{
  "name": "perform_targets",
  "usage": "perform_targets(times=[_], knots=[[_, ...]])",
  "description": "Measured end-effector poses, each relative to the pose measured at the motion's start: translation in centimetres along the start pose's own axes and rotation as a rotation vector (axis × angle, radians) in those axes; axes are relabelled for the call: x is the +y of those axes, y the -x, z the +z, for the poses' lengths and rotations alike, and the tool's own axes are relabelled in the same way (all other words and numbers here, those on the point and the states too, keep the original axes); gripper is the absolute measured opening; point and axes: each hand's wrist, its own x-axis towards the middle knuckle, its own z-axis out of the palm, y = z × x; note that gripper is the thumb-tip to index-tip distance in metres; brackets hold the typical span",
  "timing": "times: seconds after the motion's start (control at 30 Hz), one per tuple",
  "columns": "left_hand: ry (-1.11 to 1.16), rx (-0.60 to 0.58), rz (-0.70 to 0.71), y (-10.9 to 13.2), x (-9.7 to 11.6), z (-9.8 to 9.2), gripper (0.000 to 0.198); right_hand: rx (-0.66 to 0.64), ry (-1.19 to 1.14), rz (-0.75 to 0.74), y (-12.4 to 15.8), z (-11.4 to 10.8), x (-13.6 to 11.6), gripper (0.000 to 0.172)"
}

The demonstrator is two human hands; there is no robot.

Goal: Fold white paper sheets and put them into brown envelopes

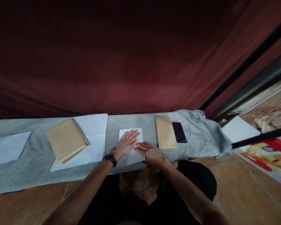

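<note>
A white sheet of paper [128, 160], which looks folded, lies on the grey cloth in front of me. My left hand [127, 143] rests flat on its upper part with the fingers spread; a dark band circles that wrist. On the sheet's right side lies my right hand [151, 153], fingers stretched out and pointing left, their tips close to the left hand. Both palms face down and cover part of the paper. To the right of the hands is a brown envelope [166, 132], with a dark-screened phone [179, 132] beside it.
Left of me, a stack of brown envelopes [66, 139] sits on large white sheets [97, 145]. Another white sheet [9, 147] lies farther left. The grey cloth [194, 137] covers a narrow bench before a dark red curtain [131, 78]. A red-and-yellow box [271, 156] stands at right.
</note>
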Motion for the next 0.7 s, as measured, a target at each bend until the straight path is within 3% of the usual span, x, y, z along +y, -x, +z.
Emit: perform_targets(times=[0.2, 0.4, 0.6, 0.7], knots=[[-0.053, 0.056, -0.139, 1.8, -2.3, -0.9, 0.055, -0.005, -0.025, 0.02, 0.0, -0.3, -0.1, 0.059], [-0.024, 0.085, -0.246, 3.5, -4.1, -1.6, 0.056, -0.003, -0.043, 0.017, 0.0, -0.3, 0.0, 0.062], [0.338, 0.114, -0.229, 7.0, -3.1, -2.7, 0.052, 0.016, -0.086, 0.026, 0.0, -0.2, 0.4, 0.062], [0.56, 0.04, -0.181, 9.7, -1.7, -4.1, 0.05, 0.038, -0.129, 0.022, -0.1, -0.2, 0.7, 0.058]])
